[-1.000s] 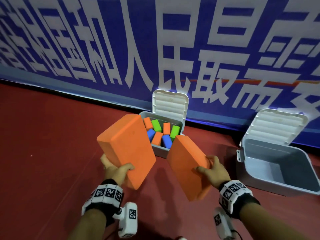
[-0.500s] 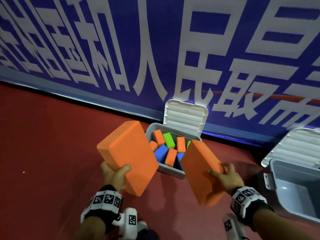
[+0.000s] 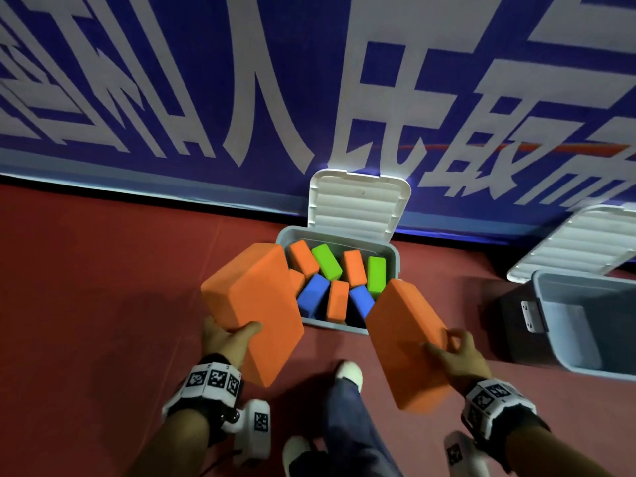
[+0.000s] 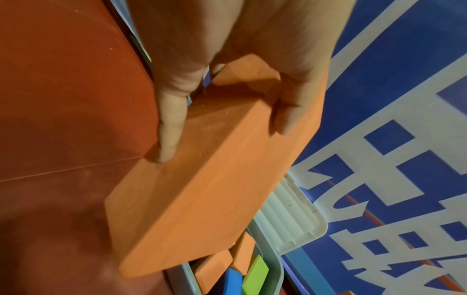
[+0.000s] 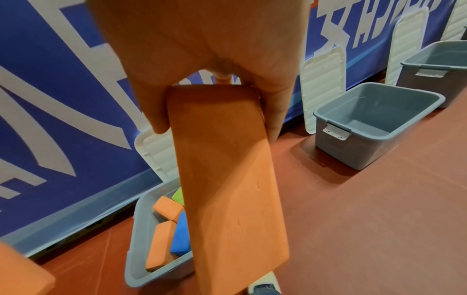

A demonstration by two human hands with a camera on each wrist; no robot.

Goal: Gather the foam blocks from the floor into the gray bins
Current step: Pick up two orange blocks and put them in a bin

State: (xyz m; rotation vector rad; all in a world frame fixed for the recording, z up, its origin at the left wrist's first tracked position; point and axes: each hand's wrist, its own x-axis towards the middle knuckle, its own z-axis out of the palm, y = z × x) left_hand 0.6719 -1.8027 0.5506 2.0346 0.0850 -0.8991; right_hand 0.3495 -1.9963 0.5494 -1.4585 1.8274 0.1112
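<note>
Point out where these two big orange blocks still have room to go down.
The near bin is crowded: small orange, green and blue blocks cover most of its floor. The bin to its right shows a bare floor. Bare red floor lies between the two bins, and left of the left hand's block.

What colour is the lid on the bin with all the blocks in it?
White, with ridges. The open plastic lid of the gray bin shows best in the head view.

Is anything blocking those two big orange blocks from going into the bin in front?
No barrier: the lid stands open. But the gray bin already holds small blocks, leaving little room for either orange block.
</note>
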